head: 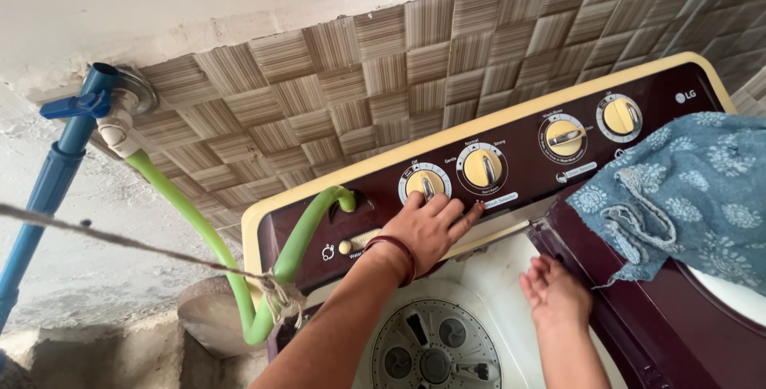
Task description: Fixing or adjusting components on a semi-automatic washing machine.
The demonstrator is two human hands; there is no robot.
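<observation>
left hand (427,229): fingers together on round yellow plastic dial (424,185), left end of maroon washing-machine control panel (511,157) | right hand (554,293): fingers spread, flat at open white tub's rim (511,257), beside blue patterned cloth (686,197)

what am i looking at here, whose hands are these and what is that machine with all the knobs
This is one picture from a camera worn on a person's head, looking down at that person's own two bare hands. The machine is a top-loading washing machine, dark maroon with a cream edge. Its control panel carries four round yellow dials. The left hand, with a dark red bangle on the wrist, has its fingers at the leftmost dial; whether it grips the knob or just touches it is hard to tell. The right hand lies open on the rim beside the raised maroon lid and holds nothing. Below the hands is the open white tub. A blue patterned cloth lies on the machine's right side. A green hose runs from a wall tap with a blue pipe to the machine.
</observation>
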